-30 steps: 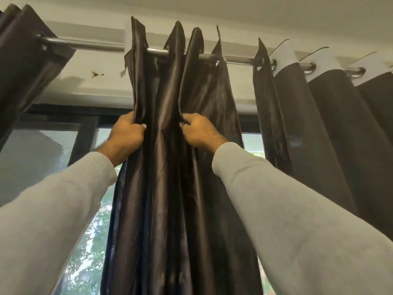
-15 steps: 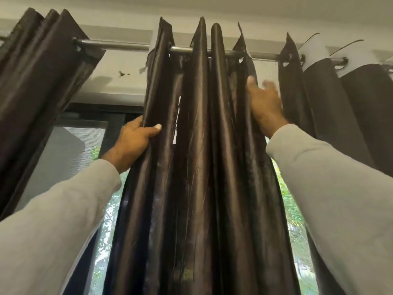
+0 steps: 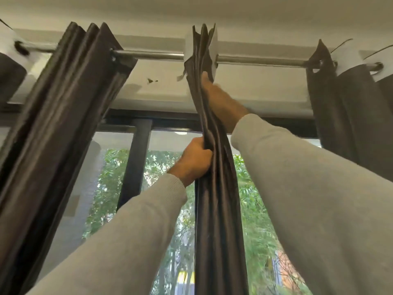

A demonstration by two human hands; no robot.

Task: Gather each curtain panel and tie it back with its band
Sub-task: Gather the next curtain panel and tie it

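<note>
Middle curtain panel (image 3: 217, 209): dark, glossy fabric, bunched into a narrow bundle of tight folds, hanging from the metal rod (image 3: 255, 60) about midway along its visible length, white header backing showing at the top. Left hand (image 3: 194, 159): fingers curled round the left edge of the bundle, gripping the folds well below the rod. Right hand (image 3: 221, 101): higher up, just under the rod, laid against the right side of the bundle with the fingers reaching upward along the cloth; whether they close on the fabric I cannot tell from here. Both arms in light grey sleeves (image 3: 319, 199). Left curtain panel (image 3: 59, 124): same dark fabric, gathered in broad pleats, hanging on the rod well apart from the middle one. Right curtain panel (image 3: 344, 124): dark, gathered near the rod's right end. Window (image 3: 170, 209): dark frame behind, green foliage beyond the glass on both sides of the held bundle.
</note>
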